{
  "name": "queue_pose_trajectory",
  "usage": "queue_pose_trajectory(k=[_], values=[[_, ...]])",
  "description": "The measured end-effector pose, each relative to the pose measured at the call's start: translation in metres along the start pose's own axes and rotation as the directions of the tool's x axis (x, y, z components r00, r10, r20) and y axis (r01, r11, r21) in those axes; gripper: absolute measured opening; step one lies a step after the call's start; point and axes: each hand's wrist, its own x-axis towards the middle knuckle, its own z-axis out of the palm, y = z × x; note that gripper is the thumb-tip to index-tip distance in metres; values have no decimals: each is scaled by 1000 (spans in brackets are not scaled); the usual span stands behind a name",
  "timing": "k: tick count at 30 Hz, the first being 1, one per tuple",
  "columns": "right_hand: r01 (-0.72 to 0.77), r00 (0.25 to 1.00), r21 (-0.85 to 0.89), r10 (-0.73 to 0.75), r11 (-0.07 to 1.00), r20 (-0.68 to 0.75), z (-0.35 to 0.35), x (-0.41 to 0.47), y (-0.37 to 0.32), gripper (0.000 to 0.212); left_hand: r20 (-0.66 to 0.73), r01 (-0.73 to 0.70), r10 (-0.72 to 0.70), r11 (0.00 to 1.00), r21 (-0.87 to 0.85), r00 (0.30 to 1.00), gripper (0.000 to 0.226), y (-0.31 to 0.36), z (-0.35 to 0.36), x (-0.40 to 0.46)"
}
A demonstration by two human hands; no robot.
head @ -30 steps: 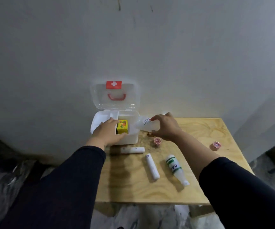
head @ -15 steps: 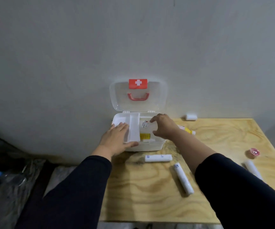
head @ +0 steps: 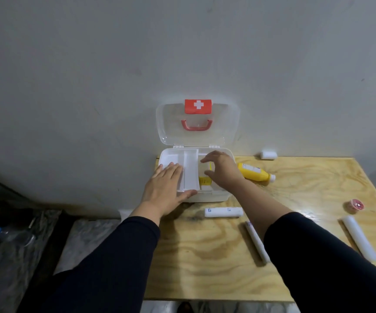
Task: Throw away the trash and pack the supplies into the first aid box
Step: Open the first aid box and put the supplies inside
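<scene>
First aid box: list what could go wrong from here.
1. The first aid box sits at the table's left edge; the left hand pressing its tray could tip it off.
2. The yellow bottle lies close beside the right hand and could roll if bumped.

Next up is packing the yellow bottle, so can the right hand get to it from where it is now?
Probably yes. The yellow bottle lies on the table just right of the first aid box, beside the right hand, with nothing between them.
</scene>
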Motion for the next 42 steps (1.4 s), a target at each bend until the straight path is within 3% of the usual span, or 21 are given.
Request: queue_pose_trajectory(k=[4,6,13,18,25,30,42], values=[[-22,964,175,67,984,-258,-22,-15,20,23,-45,-7,7,1000,9,999,96,0,3,-2],[-80,938,216,147,973,-313,-33,-24,36,22,-61,-9,10,1000,18,998,100,0,5,-1],[-403,855,244,458,882,-244,-36,-53,111,29,-87,12,-8,999,53,996,106,-2,12,0],[-510,808,280,565,813,-169,-16,-55,134,41,-84,21,-16,998,62,996,103,-3,14,1],[-427,761,458,583,780,-284,-17,-58,136,25,-86,29,-25,998,48,996,107,-2,14,1],[-270,758,576,539,772,-367,-45,-44,111,27,-84,30,-27,999,42,996,107,-2,12,1],[-5,766,465,302,885,-568,-106,-22,28,32,-20,11,-11,1000,24,1000,92,3,-2,-2]])
